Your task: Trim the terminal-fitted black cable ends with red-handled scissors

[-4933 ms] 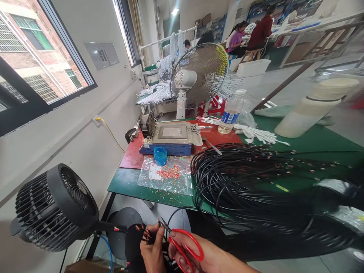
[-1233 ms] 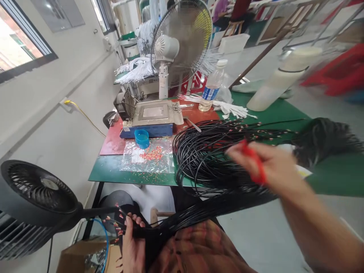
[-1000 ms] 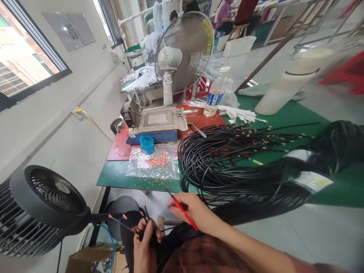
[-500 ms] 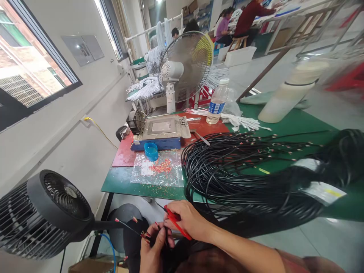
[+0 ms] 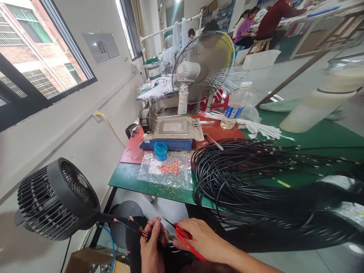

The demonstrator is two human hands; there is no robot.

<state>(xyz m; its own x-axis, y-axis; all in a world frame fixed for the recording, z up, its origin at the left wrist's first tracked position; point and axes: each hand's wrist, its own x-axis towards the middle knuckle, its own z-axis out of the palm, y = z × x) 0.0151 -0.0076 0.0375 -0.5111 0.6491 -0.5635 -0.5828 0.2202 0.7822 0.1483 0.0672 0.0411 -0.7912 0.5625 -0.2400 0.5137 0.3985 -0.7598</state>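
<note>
Red-handled scissors [image 5: 184, 237] gripped in my right hand [image 5: 200, 240], blades toward black wire ends [image 5: 142, 230], my left hand [image 5: 152, 248] clenched around that bundle, below the green table's [image 5: 127, 182] edge, black fan [image 5: 57, 199] alongside.

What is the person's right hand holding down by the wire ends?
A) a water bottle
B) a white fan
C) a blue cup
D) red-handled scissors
D: the right hand grips red-handled scissors, their blades pointing at the red-tipped wire ends bunched in the left hand.
</note>
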